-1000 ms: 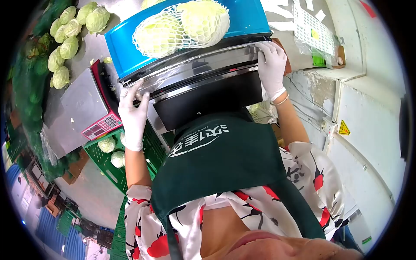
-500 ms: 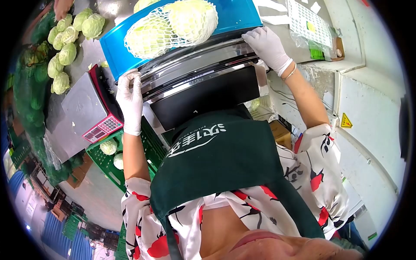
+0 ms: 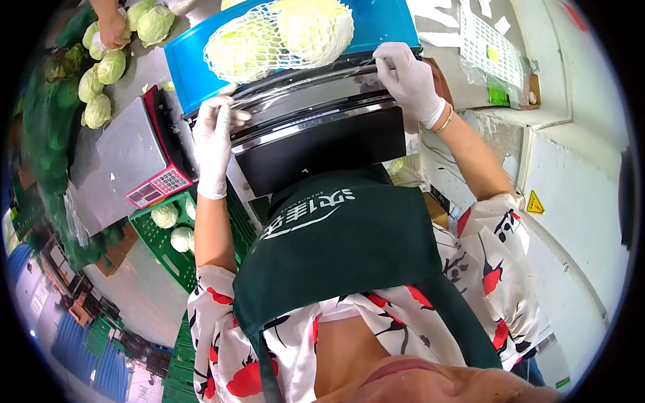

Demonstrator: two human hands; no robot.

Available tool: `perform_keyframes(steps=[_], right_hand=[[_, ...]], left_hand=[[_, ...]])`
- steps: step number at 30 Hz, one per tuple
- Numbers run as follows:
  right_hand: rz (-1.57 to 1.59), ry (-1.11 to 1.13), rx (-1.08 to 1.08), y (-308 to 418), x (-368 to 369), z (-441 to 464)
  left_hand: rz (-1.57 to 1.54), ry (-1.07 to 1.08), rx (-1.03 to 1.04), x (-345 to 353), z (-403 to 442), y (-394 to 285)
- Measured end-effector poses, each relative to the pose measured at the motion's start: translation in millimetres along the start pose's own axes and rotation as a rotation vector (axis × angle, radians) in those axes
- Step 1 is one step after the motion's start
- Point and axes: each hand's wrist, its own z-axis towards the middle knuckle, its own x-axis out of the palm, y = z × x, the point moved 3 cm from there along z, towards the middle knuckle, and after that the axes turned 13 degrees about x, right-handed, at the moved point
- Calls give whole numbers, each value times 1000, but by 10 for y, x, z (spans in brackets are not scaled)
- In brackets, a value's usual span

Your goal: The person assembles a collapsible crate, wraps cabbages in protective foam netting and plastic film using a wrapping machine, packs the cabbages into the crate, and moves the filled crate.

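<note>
Film (image 3: 306, 99) along near side of tray (image 3: 386, 30). R hand (image 3: 406, 77) appears to pinch it; L hand (image 3: 218, 127) curled, can't tell grip. Step prob. film-drawing; next pull needs even tension.

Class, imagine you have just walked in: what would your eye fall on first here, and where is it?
Probably the bright blue tray at the top centre, bearing two pale cabbages in white netting. Next come the white-gloved left hand and right hand, near opposite ends of the shiny band just below the tray. Then the dark green apron filling the lower middle.
</note>
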Motion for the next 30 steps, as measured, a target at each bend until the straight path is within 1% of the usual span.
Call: perform_keyframes(steps=[1, 4, 5, 8, 9, 10, 12, 14, 16, 17, 18, 19, 20, 22, 24, 26, 27, 29, 30], right_hand=[[115, 57, 148, 5, 25, -7], [822, 341, 774, -12, 277, -90], [674, 375, 601, -9, 243, -88], [532, 451, 667, 190, -38, -238], [561, 455, 746, 256, -183, -311], [588, 455, 828, 329, -346, -380], [672, 424, 987, 513, -708, -380], [648, 352, 891, 723, -1078, -265], [982, 116, 738, 792, -1361, -64], [1121, 95, 634, 802, -1412, 150], [990, 14, 491, 704, -1363, 394], [855, -82, 361, 609, -1314, 629], [450, -231, 190, 490, -1149, 925], [-135, 70, 14, 312, -631, 1259], [152, 434, -118, 176, 32, 1172], [148, 532, -158, 251, 248, 966], [122, 557, -140, 221, 282, 1012], [244, 515, 74, 53, 403, 1037], [303, 492, 186, -47, 487, 989]], left_hand=[[-15, 44, -7, 39, 11, 4], [-48, 39, -49, 109, 32, 82], [-52, 26, -20, 135, 50, 86], [326, 107, -21, 82, -94, -90], [339, 98, 7, 34, -198, -142], [167, 60, 19, 25, -310, -223], [104, 105, 8, -25, -470, -442], [14, 61, 83, -89, -501, -941], [-114, -55, 285, -247, -439, -1312], [-163, -74, 366, -313, -307, -1416], [-211, -92, 446, -356, -160, -1458], [104, -152, 519, -366, 47, -1389], [420, -215, 585, -362, 315, -1288], [610, 112, 486, -258, 831, -1057], [679, 373, 450, -103, 1035, -652], [877, 556, 494, 21, 1053, -396], [822, 515, 472, 21, 1071, -290], [723, 408, 421, 58, 1083, -190], [514, 318, 355, 86, 1110, -124]])
